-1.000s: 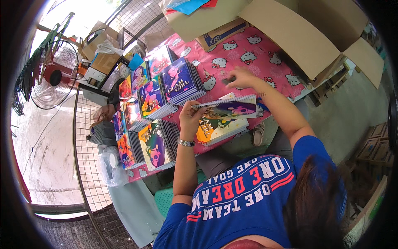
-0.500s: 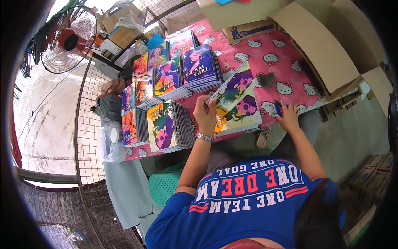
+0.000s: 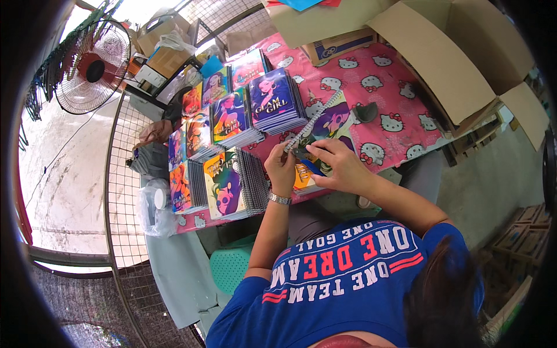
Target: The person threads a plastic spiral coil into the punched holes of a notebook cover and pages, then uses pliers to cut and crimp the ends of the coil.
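Observation:
A spiral-bound notebook with a colourful illustrated cover lies at the near edge of the pink table, partly hidden by my hands. My left hand is closed on the near end of its white coil, which is raised on the left side. In my right hand is a small blue-handled tool, perhaps pliers or cutters. Its tip meets the coil's end beside my left fingertips; the exact contact is too small to make out. Stacks of similar notebooks stand left of my left hand.
A dark cup-like piece sits on the patterned pink tablecloth. Open cardboard boxes stand at the far right. A fan is beyond the table's left side, and a green stool is below at the near left.
My right hand has picked the blue-handled tool off the table's right side and brought it left to the coil's end. The left hand keeps hold of the coil.

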Action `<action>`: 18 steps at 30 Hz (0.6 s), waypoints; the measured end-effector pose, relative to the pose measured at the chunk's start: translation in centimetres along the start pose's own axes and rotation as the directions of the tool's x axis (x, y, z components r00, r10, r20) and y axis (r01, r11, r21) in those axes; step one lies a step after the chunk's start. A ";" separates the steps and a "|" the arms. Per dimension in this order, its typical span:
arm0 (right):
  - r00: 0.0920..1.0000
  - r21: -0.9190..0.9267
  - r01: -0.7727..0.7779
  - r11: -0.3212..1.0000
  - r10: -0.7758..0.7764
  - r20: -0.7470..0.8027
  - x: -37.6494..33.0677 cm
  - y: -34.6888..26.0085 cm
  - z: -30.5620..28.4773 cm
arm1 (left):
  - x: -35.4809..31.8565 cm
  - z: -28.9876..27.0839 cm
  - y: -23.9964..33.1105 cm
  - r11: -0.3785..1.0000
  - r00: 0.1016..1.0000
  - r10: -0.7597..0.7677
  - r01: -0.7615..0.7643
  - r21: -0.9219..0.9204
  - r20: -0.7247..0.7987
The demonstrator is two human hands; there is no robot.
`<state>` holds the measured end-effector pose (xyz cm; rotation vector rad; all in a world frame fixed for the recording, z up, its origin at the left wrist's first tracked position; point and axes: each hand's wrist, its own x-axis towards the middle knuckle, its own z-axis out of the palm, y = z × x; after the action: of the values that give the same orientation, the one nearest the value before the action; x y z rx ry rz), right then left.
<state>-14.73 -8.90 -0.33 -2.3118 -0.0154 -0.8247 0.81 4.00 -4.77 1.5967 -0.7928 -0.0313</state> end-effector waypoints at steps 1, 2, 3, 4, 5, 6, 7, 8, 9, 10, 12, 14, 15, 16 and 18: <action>1.000 -0.003 0.003 1.000 -0.003 0.011 0.1 0.1 0.0 | 0.1 -0.2 -0.2 0.998 1.000 0.019 -0.019 0.057 0.006; 1.000 -0.006 0.005 1.000 -0.005 0.022 0.3 0.1 0.1 | 0.1 -0.3 -0.4 0.993 0.999 0.037 -0.039 0.114 0.014; 0.999 -0.007 0.008 1.000 -0.008 0.034 0.4 0.1 0.1 | 0.1 -0.4 -1.0 0.995 0.999 0.044 -0.044 0.089 -0.001; 0.984 0.144 -0.142 0.979 0.125 0.124 0.5 -0.2 0.0 | 0.0 -0.4 -1.5 0.997 0.999 0.050 -0.049 0.065 -0.017; 0.943 0.275 -0.297 0.914 0.237 0.232 0.6 -0.6 -0.1 | -0.1 -0.5 -2.0 0.998 0.998 0.056 -0.055 0.041 -0.034; 0.876 0.376 -0.455 0.808 0.331 0.350 0.6 -0.8 -0.2 | -0.2 -0.3 -1.5 0.999 0.998 0.042 -0.041 0.032 -0.037; 0.835 0.567 -0.549 0.614 0.370 0.408 0.4 -0.6 0.1 | -0.3 -0.1 0.0 0.999 0.999 0.028 -0.028 0.022 -0.034; 0.792 0.709 -0.602 0.368 0.385 0.473 0.2 -0.2 0.8 | -0.5 0.0 1.3 1.000 0.999 0.014 -0.013 0.013 -0.032; 0.755 0.786 -0.612 0.089 0.364 0.546 0.2 -0.1 1.4 | -0.6 -0.5 1.9 1.000 0.996 -0.031 0.031 -0.006 -0.086; 0.795 0.736 -0.591 0.331 0.397 0.459 0.0 0.1 1.2 | -0.7 -1.3 2.3 0.997 0.987 -0.077 0.074 -0.027 -0.140; 0.884 0.484 -0.467 0.740 0.374 0.281 -1.1 1.8 -0.6 | -0.9 -4.2 3.9 0.969 0.922 -0.248 0.242 -0.055 -0.297; 0.920 0.199 -0.390 0.899 0.370 0.132 -2.3 5.3 -2.1 | -1.2 -9.4 2.9 0.986 0.842 -0.167 0.147 -0.079 -0.513; 0.902 0.096 -0.432 0.897 0.429 0.050 -3.7 8.1 -2.6 | -1.2 -11.1 3.8 0.940 0.778 -0.284 0.109 -0.324 -0.560; 0.875 -0.055 -0.480 0.876 0.482 0.041 -5.4 10.5 -3.1 | -1.5 -12.5 5.8 0.947 0.730 -0.304 0.165 -0.274 -0.612; 0.878 -0.262 -0.454 0.851 0.477 0.027 -8.8 14.7 -3.5 | -4.0 -19.0 3.4 0.969 0.717 -0.247 0.166 -0.184 -0.652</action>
<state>-20.42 -20.63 -12.02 -2.4292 0.6225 -0.4872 4.81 22.56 0.52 1.4297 -0.0348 0.3245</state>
